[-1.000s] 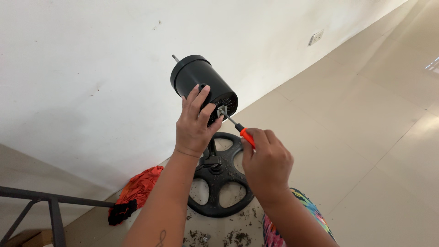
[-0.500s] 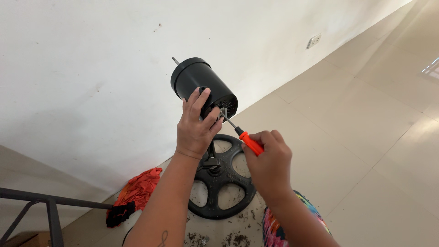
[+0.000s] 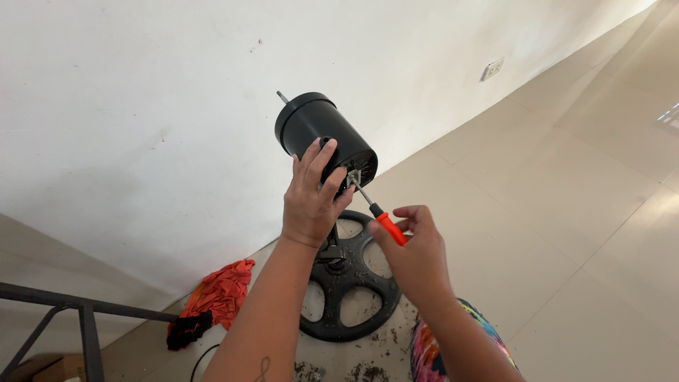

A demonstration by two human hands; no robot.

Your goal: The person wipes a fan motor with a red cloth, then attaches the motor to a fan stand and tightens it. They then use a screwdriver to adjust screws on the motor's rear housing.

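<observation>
A black cylindrical motor housing [image 3: 315, 124] with a thin metal shaft at its far end stands on a post above a round black spoked base [image 3: 351, 297]. My left hand [image 3: 311, 198] grips the near end of the housing from below. My right hand [image 3: 414, 251] holds a screwdriver with an orange handle [image 3: 389, 228]. Its metal tip points up into the back face of the housing, next to my left fingers.
A white wall [image 3: 141, 106] runs behind the housing, with a wall socket [image 3: 493, 68] at the upper right. An orange and black cloth [image 3: 216, 293] lies on the tiled floor by the wall. A dark metal frame [image 3: 78, 311] stands at the lower left. Dirt specks lie near the base.
My right hand has drawn back toward me and slightly lower, with more of the screwdriver shaft showing. My left hand stays on the housing.
</observation>
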